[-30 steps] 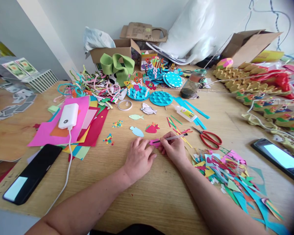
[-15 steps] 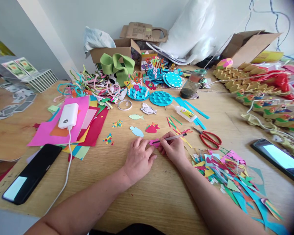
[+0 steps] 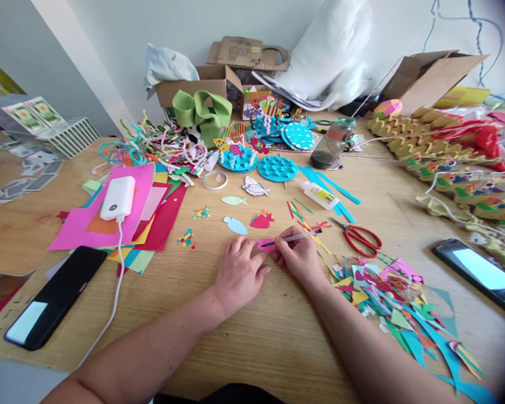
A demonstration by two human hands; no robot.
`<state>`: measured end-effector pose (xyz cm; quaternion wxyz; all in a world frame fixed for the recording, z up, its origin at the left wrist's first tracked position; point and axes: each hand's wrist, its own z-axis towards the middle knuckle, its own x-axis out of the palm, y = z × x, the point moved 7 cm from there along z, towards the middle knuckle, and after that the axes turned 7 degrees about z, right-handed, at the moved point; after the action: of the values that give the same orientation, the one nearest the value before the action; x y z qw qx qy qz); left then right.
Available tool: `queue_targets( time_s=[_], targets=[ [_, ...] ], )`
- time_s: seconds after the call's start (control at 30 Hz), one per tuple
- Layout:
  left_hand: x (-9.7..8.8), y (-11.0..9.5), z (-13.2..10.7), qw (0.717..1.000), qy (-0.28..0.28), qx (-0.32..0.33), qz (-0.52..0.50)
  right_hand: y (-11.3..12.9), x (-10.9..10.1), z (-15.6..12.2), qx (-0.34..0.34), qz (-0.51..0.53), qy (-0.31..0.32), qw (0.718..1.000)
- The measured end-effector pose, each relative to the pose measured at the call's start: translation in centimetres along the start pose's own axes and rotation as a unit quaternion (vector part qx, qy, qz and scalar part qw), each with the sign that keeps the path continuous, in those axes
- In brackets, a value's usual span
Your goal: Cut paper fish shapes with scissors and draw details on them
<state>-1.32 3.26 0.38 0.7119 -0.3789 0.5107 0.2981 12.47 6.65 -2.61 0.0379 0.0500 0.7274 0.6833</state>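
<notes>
My right hand [image 3: 297, 252] is closed around a slim pen [image 3: 301, 235], its tip over a small pink paper piece [image 3: 266, 244] on the table. My left hand [image 3: 240, 269] lies flat on the tabletop, its fingers stretched out and touching the left side of that pink piece. Just beyond my hands are a red paper fish [image 3: 261, 219], a light-blue paper fish [image 3: 235, 225], a pale green paper fish [image 3: 234, 200] and a white fish with a drawn outline [image 3: 256, 187]. Part of the pink piece is hidden beneath my fingers.
Red-handled scissors [image 3: 362, 240], a glue bottle [image 3: 320, 194] and paper scraps [image 3: 387, 286] lie to the right. Coloured sheets with a white power bank [image 3: 118, 198] are at left, beside a black phone [image 3: 54, 297]. Blue scalloped discs [image 3: 277, 168] and a glass jar [image 3: 330, 146] stand farther back.
Both hands keep nearly the same pose, the pen over the pink piece. The whole view has shifted very slightly; nothing else has visibly moved.
</notes>
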Motion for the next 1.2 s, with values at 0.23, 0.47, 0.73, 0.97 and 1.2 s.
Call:
queue_targets(
  time_s=[0.23,0.47,0.73,0.97,1.2],
  targets=[
    [0.17,0.08,-0.02,1.0,0.002,0.0,-0.002,0.04,0.03,0.05,0.01,-0.002,-0.005,1.0],
    [0.17,0.07,-0.04,1.0,-0.004,-0.001,-0.002,-0.04,0.06,0.03,0.005,0.007,-0.001,1.0],
    [0.21,0.11,-0.05,1.0,-0.006,0.0,-0.007,0.01,0.14,-0.02,0.0,-0.004,0.003,1.0],
    [0.1,0.11,-0.01,1.0,-0.01,0.002,-0.012,-0.19,0.03,0.04,0.001,-0.002,0.002,1.0],
    [0.19,0.11,-0.01,1.0,-0.006,-0.001,-0.007,-0.1,0.01,-0.06,0.004,-0.001,0.002,1.0]
  ],
)
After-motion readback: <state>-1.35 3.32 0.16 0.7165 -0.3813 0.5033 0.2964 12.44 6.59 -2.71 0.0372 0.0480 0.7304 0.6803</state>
